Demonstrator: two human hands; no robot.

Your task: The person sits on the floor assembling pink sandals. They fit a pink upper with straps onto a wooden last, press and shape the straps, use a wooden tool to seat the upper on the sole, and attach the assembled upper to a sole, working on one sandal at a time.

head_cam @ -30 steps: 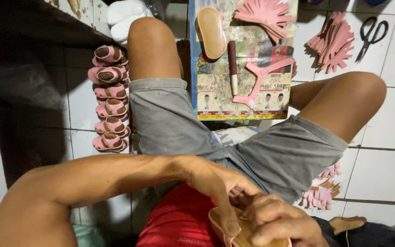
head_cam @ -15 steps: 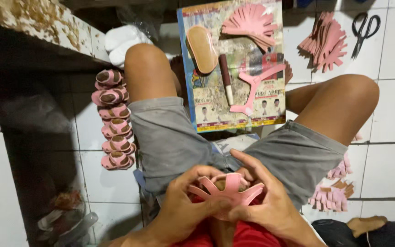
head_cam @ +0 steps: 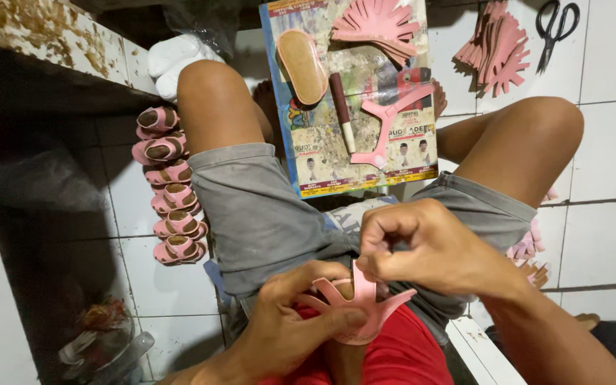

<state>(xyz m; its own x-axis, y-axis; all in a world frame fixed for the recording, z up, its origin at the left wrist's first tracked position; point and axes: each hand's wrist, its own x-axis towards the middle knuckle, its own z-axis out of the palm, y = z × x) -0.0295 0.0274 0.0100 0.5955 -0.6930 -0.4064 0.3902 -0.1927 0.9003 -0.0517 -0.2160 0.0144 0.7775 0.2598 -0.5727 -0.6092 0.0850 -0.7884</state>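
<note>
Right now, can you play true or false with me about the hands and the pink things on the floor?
1. Both hands hold the pink upper. True: the left hand grips it from below, and the right hand pinches one strap.
2. The scissors lie on the board. False: they lie on the white tiles, top right.
3. A tan sole lies on the board. True.
4. The row of pink shoes is by the right knee. False: it is beside the left leg.
5. The brush is in the right hand. False: it lies on the board.
</note>
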